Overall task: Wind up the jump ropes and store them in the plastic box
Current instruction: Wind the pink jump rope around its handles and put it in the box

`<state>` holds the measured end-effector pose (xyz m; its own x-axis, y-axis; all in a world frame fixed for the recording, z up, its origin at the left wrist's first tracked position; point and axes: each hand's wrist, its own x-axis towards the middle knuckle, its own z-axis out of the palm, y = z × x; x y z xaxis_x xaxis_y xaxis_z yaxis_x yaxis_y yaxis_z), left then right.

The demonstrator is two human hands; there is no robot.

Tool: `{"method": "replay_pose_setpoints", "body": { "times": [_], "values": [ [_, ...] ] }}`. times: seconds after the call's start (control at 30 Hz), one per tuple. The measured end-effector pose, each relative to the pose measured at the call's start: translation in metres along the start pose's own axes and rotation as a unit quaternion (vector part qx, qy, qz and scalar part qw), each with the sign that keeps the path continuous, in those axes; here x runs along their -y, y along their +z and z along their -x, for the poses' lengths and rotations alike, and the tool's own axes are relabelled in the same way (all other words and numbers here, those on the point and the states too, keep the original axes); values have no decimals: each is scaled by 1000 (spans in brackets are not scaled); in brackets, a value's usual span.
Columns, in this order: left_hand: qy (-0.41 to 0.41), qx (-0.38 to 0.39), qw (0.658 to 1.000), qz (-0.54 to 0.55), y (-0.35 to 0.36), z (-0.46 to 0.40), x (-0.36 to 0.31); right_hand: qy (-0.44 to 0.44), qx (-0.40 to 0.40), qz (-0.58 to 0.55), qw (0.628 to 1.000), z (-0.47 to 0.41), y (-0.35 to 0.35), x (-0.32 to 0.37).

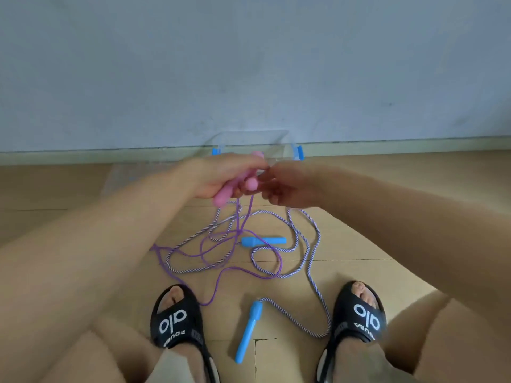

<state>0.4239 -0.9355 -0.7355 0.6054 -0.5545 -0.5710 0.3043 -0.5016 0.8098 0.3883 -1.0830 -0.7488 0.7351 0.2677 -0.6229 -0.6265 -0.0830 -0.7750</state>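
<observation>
Gripping pink handles [221,194] in left hand [218,175], right hand [287,186] pinching purple cord [243,217]

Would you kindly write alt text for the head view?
A person's left hand grips two pink jump-rope handles while the right hand pinches at them, purple cord trailing to the floor. A striped rope with two blue handles lies loose between sandalled feet; a clear plastic box stands by the wall.

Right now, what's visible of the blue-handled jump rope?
The blue-handled jump rope lies loose and unwound on the wooden floor: a white-and-purple twisted cord in sprawling loops, tangled with the purple cord of the pink rope. Two smooth plastic-looking blue handles lie apart, one mid-floor, one between the slippers. Neither hand clearly touches it.
</observation>
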Motion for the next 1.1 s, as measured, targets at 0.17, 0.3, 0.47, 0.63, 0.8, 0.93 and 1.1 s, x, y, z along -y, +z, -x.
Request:
{"method": "replay_pose_setpoints", "body": {
  "times": [0.17,0.3,0.47,0.63,0.8,0.93,1.1],
  "values": [
    [38,-59,990,-120,-1,49,-28,-72,-35,-48,996,43,15,15],
    [40,-49,984,-167,-4,77,-32,-96,-24,92,991,70,13,24],
    [84,-74,988,-110,-16,84,-25,-162,-166,297,926,74,-11,35],
    [153,-91,974,-141,-14,80,-30,-204,-75,285,934,64,-2,22],
    [166,-118,963,-176,-17,79,-27,-233,-79,240,939,56,-1,33],
    [148,-176,944,-236,-27,75,-25,-220,-91,261,935,59,-8,43],
    [88,-217,903,-360,-28,63,-19,-204,-117,380,895,71,-15,56]
  ]
}}
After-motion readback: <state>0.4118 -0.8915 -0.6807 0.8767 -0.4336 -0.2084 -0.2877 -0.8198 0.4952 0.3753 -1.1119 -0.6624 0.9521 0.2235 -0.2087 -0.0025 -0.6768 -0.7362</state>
